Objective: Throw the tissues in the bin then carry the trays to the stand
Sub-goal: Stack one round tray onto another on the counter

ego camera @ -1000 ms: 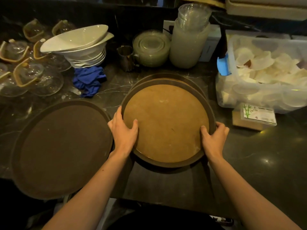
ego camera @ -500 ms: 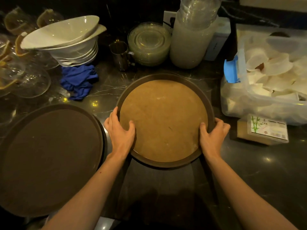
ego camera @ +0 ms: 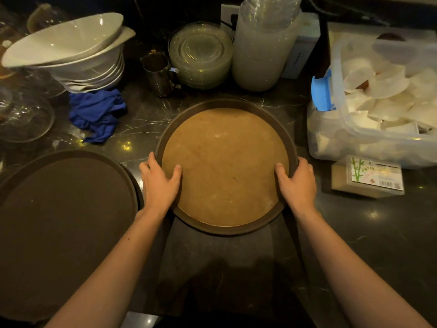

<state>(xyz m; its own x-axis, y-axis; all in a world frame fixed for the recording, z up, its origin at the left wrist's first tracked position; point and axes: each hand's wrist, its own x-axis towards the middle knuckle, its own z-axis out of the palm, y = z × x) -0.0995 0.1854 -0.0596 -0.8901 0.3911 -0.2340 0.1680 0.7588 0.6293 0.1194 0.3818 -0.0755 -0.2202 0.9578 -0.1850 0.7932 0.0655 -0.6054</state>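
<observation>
A round tray with a tan inside and a dark rim (ego camera: 225, 166) lies on the dark marble counter in front of me. My left hand (ego camera: 159, 183) grips its left rim, thumb on the tan surface. My right hand (ego camera: 298, 183) grips its right rim the same way. A second, larger dark brown round tray (ego camera: 63, 228) lies at the left, partly over the counter's near edge. No tissues or bin are in view.
Behind the tray stand a stack of white bowls (ego camera: 71, 50), a blue cloth (ego camera: 97, 113), a metal jug (ego camera: 158, 73), glass plates (ego camera: 201, 53) and stacked plastic cups (ego camera: 262, 43). A clear box of white paper cups (ego camera: 383, 95) and a small toothpick box (ego camera: 369, 177) are at the right.
The view has moved closer and lower over the counter. Earlier a second rim showed behind the tan tray; now only one tray shows under my hands, which keep the same grip.
</observation>
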